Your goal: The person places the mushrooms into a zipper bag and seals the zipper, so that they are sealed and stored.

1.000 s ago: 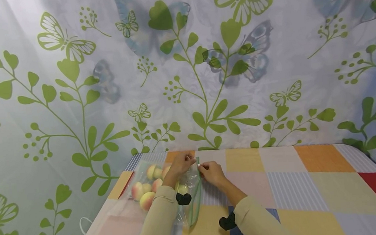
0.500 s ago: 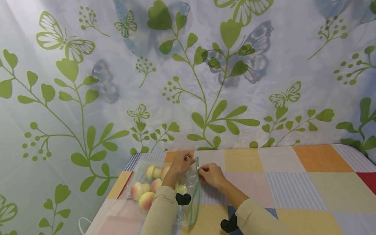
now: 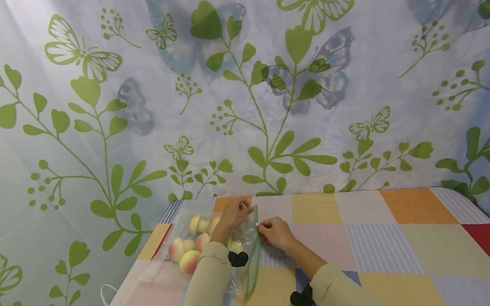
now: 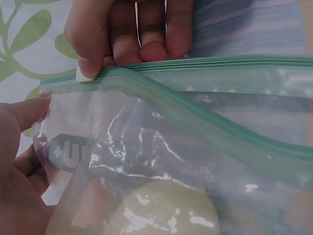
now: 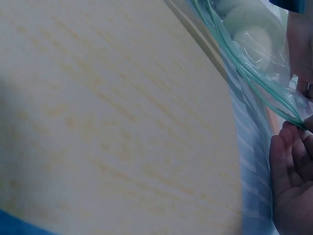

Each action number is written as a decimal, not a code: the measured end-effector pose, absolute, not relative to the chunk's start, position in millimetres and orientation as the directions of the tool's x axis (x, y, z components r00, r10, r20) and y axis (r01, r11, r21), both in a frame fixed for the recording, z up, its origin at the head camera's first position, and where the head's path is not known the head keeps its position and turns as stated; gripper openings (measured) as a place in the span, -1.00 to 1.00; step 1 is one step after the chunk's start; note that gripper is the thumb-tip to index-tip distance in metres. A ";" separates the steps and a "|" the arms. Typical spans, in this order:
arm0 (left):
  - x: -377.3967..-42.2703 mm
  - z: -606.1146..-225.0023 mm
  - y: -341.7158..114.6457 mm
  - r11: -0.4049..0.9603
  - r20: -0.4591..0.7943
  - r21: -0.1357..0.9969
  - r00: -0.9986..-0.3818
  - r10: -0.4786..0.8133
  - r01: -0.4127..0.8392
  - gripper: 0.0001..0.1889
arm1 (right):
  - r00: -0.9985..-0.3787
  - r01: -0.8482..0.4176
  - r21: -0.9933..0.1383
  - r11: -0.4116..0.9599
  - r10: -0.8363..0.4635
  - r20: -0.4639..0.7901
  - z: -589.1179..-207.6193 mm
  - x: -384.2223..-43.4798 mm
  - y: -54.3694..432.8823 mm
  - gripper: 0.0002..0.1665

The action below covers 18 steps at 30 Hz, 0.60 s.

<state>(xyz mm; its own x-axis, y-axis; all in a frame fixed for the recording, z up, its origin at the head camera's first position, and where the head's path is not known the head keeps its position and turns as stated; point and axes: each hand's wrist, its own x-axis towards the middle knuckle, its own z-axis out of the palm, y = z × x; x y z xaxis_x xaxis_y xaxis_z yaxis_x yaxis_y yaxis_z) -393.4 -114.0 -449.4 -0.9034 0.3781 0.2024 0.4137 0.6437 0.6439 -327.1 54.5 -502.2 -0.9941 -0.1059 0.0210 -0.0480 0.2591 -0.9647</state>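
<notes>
A clear zip bag lies flat on the table, with its green zipper edge on the right. Inside it are several mushroom-shaped pieces with red and yellow caps and pale stems. My left hand pinches the bag's far corner just below the zipper, thumb on one side and fingers behind the film. My right hand pinches a small white slider on the zipper, close to that corner. Beyond the slider the two green strips stand apart, so the mouth gapes towards me.
A patchwork cloth covers the table. Behind it hangs a curtain printed with leaves and butterflies. A thin red edge shows beside the bag's left side. A white loop sticks out at the table's left edge.
My right hand has moved a little towards me along the zipper with the slider. My left hand keeps its hold on the corner; the bag stays in place.
</notes>
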 end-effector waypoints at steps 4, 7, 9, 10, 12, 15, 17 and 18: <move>-393.4 -450.3 -112.9 0.648 0.186 0.651 -0.911 0.367 0.394 -0.91 | -0.994 -0.057 -0.965 0.256 -0.108 0.030 -504.0 -325.2 54.2 -0.72; -393.8 -451.1 -112.7 0.656 0.180 0.648 -0.915 0.362 0.387 -0.91 | -0.994 -0.062 -0.965 0.254 -0.105 0.036 -504.1 -324.3 53.7 -0.73; -393.7 -451.5 -112.7 0.660 0.181 0.643 -0.914 0.362 0.389 -0.91 | -0.994 -0.067 -0.966 0.249 -0.105 0.041 -504.3 -323.6 53.4 -0.73; -393.7 -451.5 -112.7 0.659 0.185 0.641 -0.912 0.365 0.394 -0.91 | -0.994 -0.067 -0.967 0.247 -0.104 0.043 -504.5 -323.4 53.4 -0.73; -393.3 -451.5 -112.7 0.658 0.189 0.638 -0.910 0.369 0.400 -0.90 | -0.993 -0.070 -0.967 0.245 -0.106 0.045 -505.3 -323.0 53.3 -0.74; -392.5 -451.0 -112.7 0.654 0.186 0.642 -0.909 0.374 0.400 -0.90 | -0.993 -0.073 -0.965 0.251 -0.109 0.047 -506.3 -322.3 53.4 -0.74; -392.0 -450.3 -112.5 0.654 0.180 0.644 -0.910 0.374 0.396 -0.90 | -0.993 -0.075 -0.964 0.257 -0.113 0.047 -506.7 -321.8 53.7 -0.74; -391.9 -449.9 -112.3 0.655 0.178 0.644 -0.911 0.373 0.394 -0.90 | -0.992 -0.077 -0.963 0.258 -0.115 0.049 -506.7 -321.5 53.9 -0.74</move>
